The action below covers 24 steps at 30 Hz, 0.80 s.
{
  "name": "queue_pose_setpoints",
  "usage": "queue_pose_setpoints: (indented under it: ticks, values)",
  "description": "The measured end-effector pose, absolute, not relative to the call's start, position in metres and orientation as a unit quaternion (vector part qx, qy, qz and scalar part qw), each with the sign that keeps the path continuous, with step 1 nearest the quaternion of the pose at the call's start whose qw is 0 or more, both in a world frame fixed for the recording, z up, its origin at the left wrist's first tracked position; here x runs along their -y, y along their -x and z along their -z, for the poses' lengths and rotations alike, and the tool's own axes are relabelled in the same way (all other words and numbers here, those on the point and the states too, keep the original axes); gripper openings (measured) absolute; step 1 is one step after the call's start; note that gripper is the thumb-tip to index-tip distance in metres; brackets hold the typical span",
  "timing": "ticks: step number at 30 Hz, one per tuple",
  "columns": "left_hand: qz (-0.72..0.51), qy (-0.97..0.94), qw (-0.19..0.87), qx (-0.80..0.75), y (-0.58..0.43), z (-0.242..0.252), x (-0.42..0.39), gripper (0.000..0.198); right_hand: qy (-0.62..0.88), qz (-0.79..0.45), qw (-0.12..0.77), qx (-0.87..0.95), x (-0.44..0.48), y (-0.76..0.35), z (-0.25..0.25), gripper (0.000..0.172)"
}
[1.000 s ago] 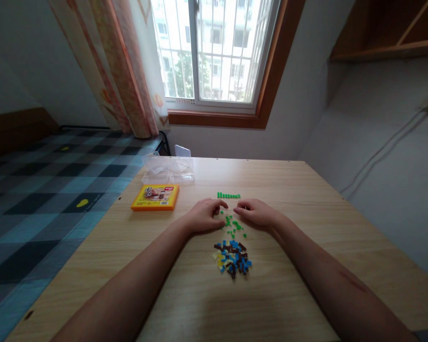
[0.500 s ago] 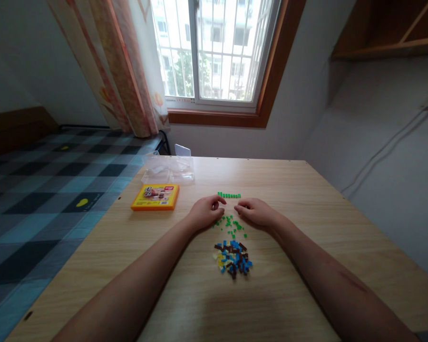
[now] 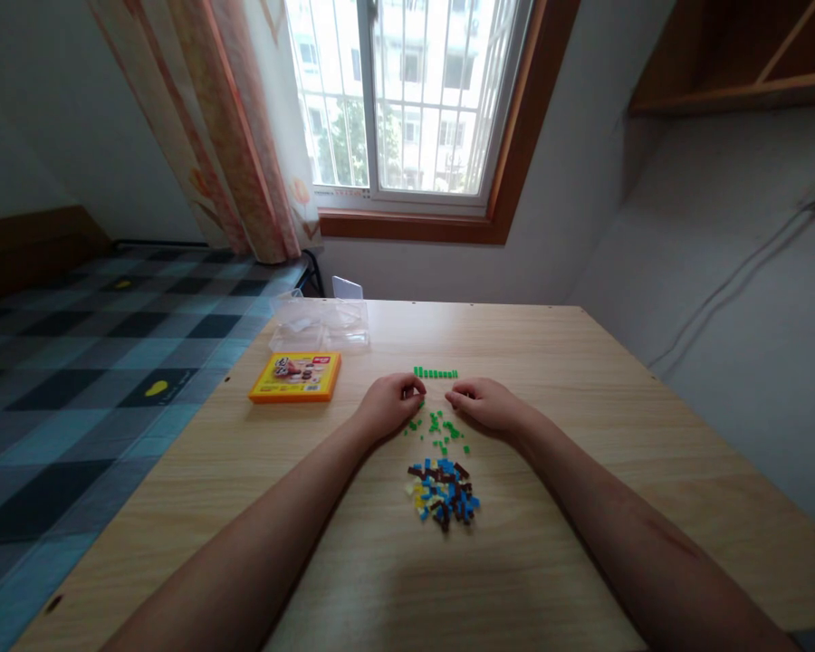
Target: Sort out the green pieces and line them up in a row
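Both hands rest on a wooden table (image 3: 557, 534) over a scatter of tiny green pieces (image 3: 440, 431). My left hand (image 3: 387, 405) has its fingers curled in a pinch at the scatter's left edge; what it holds is too small to make out. My right hand (image 3: 485, 404) is curled the same way at the right edge, fingertips pinched near the left hand's. Just beyond the fingertips lies a short straight row of green pieces (image 3: 436, 372). Nearer to me sits a pile of blue, brown and yellow pieces (image 3: 443, 493).
An orange-yellow box (image 3: 295, 376) lies flat at the table's left, with a clear plastic container (image 3: 321, 324) behind it. A bed with a checked blue and black cover (image 3: 81, 362) runs along the table's left side. A window and curtain stand behind.
My left hand has drawn its fingers in from a flatter reach into a tighter pinch and shifted slightly left. The right hand has barely moved.
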<state>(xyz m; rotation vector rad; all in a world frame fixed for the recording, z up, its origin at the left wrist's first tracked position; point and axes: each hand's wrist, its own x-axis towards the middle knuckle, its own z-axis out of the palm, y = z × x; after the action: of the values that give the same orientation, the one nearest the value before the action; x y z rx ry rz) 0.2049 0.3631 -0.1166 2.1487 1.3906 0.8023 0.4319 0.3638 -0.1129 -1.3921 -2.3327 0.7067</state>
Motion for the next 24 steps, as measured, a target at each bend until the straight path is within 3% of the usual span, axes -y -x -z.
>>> queue_pose_setpoints:
  ticks: [12,18,24]
  values:
    - [-0.330,-0.768,0.260,-0.484,-0.198,0.119,-0.368,0.017,0.500,-0.140,0.253,0.816,-0.369,-0.430,0.124,0.031]
    - [-0.341,-0.761,0.278,-0.477,-0.196,0.120,-0.372,0.017,0.488,-0.160,0.281,0.811,-0.373,-0.432,0.129,0.032]
    - [-0.358,-0.745,0.298,-0.478,-0.196,0.123,-0.375,0.017,0.489,-0.234,0.369,0.755,-0.386,-0.436,0.142,0.027]
